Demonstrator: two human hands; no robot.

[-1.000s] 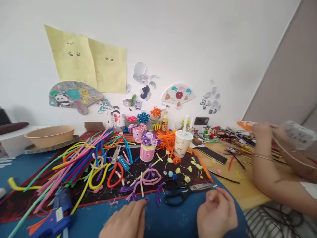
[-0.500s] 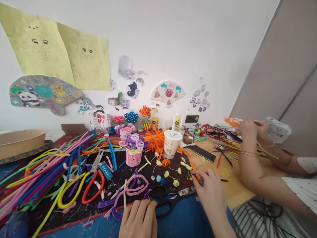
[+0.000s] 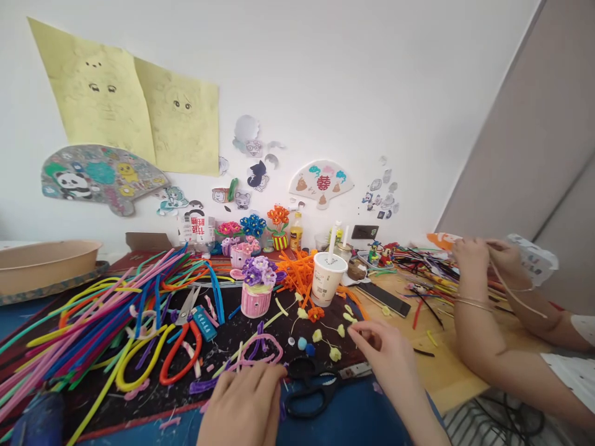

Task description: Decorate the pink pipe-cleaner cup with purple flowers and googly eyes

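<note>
My left hand (image 3: 244,399) is at the table's front edge, back up, fingers bent together and tips partly hidden. Just beyond it lie a looped pink pipe cleaner (image 3: 275,341) and a purple pipe cleaner (image 3: 201,386). To its right are black-handled scissors (image 3: 307,402). My right hand (image 3: 393,359) hovers beside small yellow fuzzy pieces (image 3: 334,354), its thumb and forefinger brought together; anything between them is too small to make out. A pink pot with purple pipe-cleaner flowers (image 3: 256,300) stands behind, left of a white paper cup with a straw (image 3: 327,282).
Many coloured pipe cleaners (image 3: 93,322) and red-handled scissors (image 3: 189,353) cover the left side. Orange pipe cleaners (image 3: 297,272) lie behind the cup, a dark phone (image 3: 383,300) to its right. A co-worker's hands (image 3: 483,257) hold a pale strand at far right.
The whole view has shifted a little. My left hand has moved left, uncovering more of the black scissors. My right fingertips have moved left, away from the orange pipe cleaner towards the yellow pieces.
</note>
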